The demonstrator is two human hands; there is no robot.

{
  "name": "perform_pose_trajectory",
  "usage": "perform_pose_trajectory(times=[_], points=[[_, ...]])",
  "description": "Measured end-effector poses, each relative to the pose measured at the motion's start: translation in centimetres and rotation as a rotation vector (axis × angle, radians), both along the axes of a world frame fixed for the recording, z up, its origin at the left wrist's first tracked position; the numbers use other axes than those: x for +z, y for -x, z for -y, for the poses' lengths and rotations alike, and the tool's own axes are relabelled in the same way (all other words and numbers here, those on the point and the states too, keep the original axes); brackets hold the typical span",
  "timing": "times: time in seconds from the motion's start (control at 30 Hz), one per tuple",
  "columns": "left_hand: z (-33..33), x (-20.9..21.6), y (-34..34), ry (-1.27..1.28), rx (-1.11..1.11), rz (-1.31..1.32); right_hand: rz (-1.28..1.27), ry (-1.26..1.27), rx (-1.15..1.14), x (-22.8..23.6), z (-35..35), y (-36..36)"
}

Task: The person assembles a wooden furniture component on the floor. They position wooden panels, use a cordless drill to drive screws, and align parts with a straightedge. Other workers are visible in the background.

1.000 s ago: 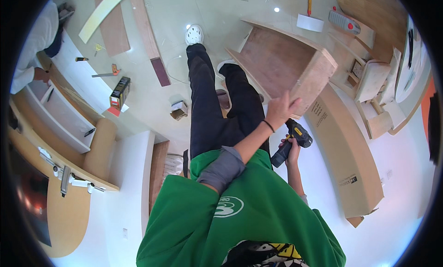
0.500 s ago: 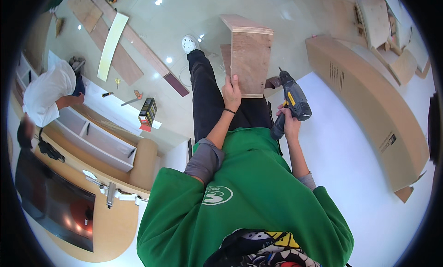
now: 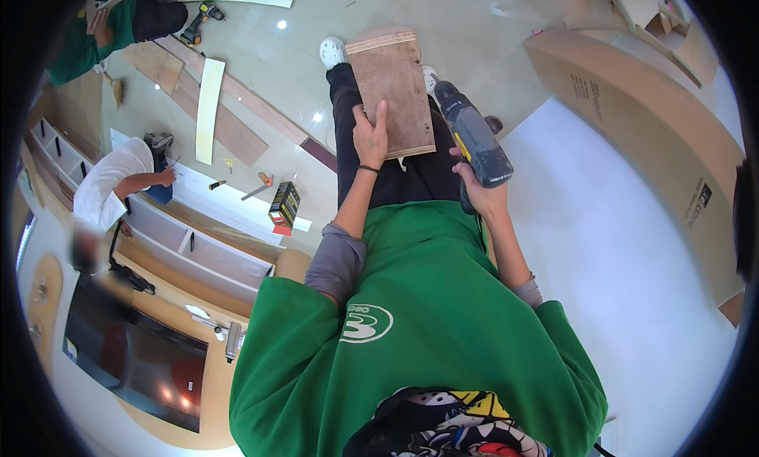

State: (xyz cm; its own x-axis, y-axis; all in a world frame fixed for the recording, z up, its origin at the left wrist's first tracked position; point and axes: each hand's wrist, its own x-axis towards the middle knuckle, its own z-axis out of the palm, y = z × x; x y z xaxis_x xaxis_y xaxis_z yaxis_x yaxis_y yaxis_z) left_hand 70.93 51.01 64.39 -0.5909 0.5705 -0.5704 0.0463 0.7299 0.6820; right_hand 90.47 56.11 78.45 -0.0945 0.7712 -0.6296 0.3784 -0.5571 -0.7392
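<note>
My left hand (image 3: 371,137) grips the near left edge of a plywood box (image 3: 399,93), its thumb lying on the broad brown face. The layered plywood edge shows at the far end, and small dark holes run near the right side. In my right hand (image 3: 482,190) is a dark grey cordless drill (image 3: 474,141) with a yellow stripe. My fingers wrap its handle, and the drill's front end points away from me, beside the box's right side. Whether a bit touches the wood is hidden.
A long cardboard box (image 3: 640,156) lies on the right. To the left are long wooden boards (image 3: 253,109), a handsaw (image 3: 259,186) and a black-yellow carton (image 3: 284,205). A person in white (image 3: 118,180) works by a white shelf unit (image 3: 198,247); another in green (image 3: 99,42) is at far left, near another drill (image 3: 202,22).
The plywood box has turned and shifted left, its open side no longer showing. The drill has swung closer to it. My view has shifted, bringing a second person into sight.
</note>
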Motion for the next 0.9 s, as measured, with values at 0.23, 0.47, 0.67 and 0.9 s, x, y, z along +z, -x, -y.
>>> perform_pose_trajectory(times=[0.23, 0.47, 0.67, 0.9], points=[[-7.7, -0.6, 3.8, -0.149, 0.137, -0.266, 0.252, -0.069, 0.128, 0.5, -1.3, 3.6], [-10.8, 0.1, 5.1, 0.01, 0.248, 0.227, 0.392, -0.025, 0.098, 3.4, -3.0, 8.2], [-11.2, -1.1, 5.0, -0.195, 0.297, 0.352, 0.474, -0.06, 0.21, 4.3, -4.4, 9.5], [-11.2, -0.3, 4.6, -0.218, 0.32, 0.433, 0.5, -0.052, 0.427, 5.7, -8.3, 8.9]])
